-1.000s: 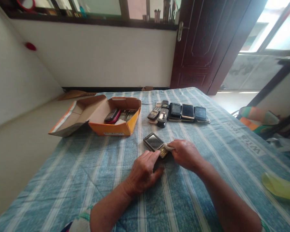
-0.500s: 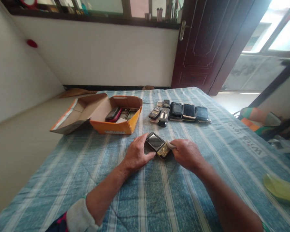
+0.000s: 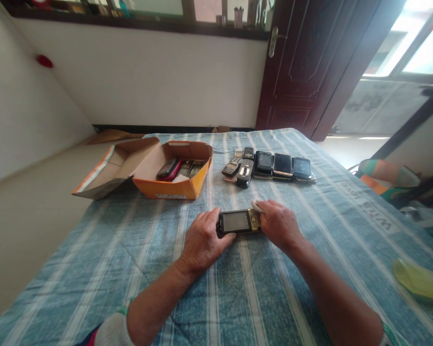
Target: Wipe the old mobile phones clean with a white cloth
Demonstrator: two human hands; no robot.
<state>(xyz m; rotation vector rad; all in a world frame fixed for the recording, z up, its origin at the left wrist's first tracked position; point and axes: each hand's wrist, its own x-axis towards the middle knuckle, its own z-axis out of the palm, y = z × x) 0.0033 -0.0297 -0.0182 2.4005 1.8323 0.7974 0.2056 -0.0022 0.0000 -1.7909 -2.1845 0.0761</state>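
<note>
A black slider phone (image 3: 236,221) with a gold keypad lies nearly level across the striped cloth, its screen facing up. My left hand (image 3: 203,240) grips its left end, the thumb along the near edge and the fingers at the far side. At the keypad end, my right hand (image 3: 279,224) is closed around a small white cloth (image 3: 257,206), pressed against the phone. The right fingers cover part of the keypad. Beyond my hands, several old phones (image 3: 244,173) lie grouped, with more stacked to their right, such as a black phone (image 3: 283,164).
An open orange cardboard box (image 3: 169,191) holding several phones stands at the back left, its lid folded out leftward. Blue striped cloth (image 3: 238,298) covers the table. A yellow item (image 3: 418,283) lies at the right edge. Behind are a wall and a dark red door (image 3: 303,72).
The phone has turned from a slant to nearly level between my hands. My right hand has shifted slightly up and right, and now covers more of the keypad.
</note>
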